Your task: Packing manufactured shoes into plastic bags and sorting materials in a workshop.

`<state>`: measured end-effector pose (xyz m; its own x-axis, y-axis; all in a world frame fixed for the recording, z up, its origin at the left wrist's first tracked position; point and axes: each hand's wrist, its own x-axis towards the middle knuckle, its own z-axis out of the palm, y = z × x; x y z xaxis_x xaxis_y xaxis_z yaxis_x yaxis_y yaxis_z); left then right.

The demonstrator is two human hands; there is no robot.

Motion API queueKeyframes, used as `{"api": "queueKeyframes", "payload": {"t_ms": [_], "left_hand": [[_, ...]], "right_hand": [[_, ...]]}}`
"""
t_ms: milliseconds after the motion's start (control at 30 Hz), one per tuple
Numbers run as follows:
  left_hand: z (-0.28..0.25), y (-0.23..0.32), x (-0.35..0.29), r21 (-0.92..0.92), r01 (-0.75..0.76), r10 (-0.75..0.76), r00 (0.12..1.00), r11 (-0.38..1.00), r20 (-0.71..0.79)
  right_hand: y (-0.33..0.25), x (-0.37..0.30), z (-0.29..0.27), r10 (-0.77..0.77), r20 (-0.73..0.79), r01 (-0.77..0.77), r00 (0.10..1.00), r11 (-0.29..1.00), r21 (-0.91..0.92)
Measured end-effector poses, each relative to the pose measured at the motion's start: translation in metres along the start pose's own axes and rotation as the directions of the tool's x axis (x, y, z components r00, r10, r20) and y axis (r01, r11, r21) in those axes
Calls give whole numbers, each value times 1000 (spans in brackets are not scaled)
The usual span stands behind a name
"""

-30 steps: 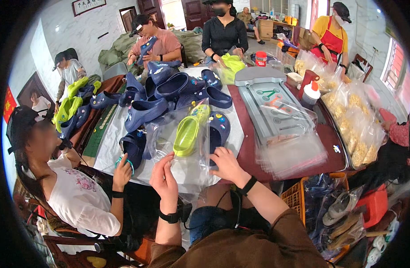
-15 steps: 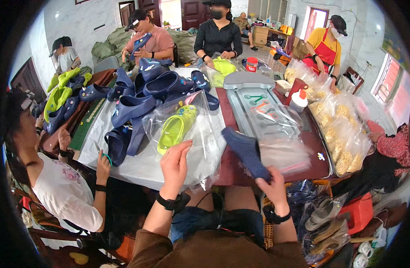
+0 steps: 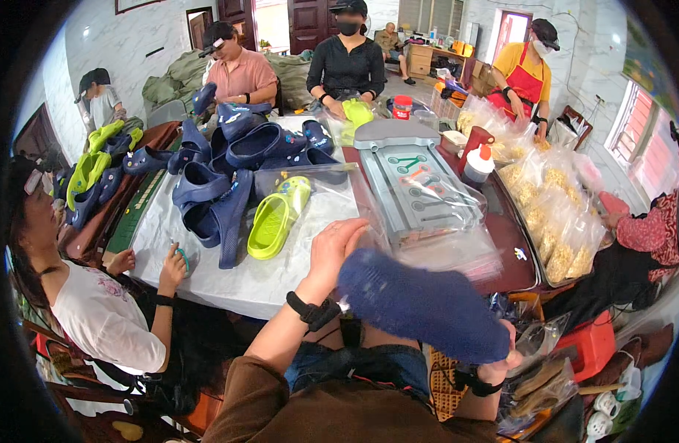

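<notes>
Right hand point(image 3: 502, 358) grasps a dark blue clog point(image 3: 421, 303) by its heel end — sole up, blurred, held low and in front of my body, near the table point(image 3: 229, 284) edge. Left hand point(image 3: 338, 247) is released, fingers spread, palm resting on the near edge of a clear plastic bag point(image 3: 332, 203) lying on the table. Just beyond that hand, inside the bag, sits a lime green clog point(image 3: 277, 218). Farther out and to the left of it, a pile of dark blue clogs point(image 3: 229, 159); to the right of it, a grey tray point(image 3: 413, 181) under clear film. Judgement — the step looks like getting the blue clog into a bag. To do it well I would have the left hand pinch the bag mouth open rather than press it flat, and bring the clog in toe first, level, so it does not snag the film. Bag mouth position is not clear to me from this view. A seated co-worker's hand point(image 3: 173, 262) rests on the table well to the left.
</notes>
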<state>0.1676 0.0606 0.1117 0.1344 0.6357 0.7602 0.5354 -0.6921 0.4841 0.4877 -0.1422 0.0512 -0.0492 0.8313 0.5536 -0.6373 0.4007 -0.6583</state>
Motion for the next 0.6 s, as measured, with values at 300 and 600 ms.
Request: {"api": "queueKeyframes", "payload": {"t_ms": [300,600], "left_hand": [[-15,-8,-1,-159,215,-184,965,964,188],[-3,7,-13,-81,39,-23,980,996,196]], "right_hand": [[-10,36,53,83,-157,-168,984,727,-666],[36,52,79,236,147,51,961,367,-929]]}}
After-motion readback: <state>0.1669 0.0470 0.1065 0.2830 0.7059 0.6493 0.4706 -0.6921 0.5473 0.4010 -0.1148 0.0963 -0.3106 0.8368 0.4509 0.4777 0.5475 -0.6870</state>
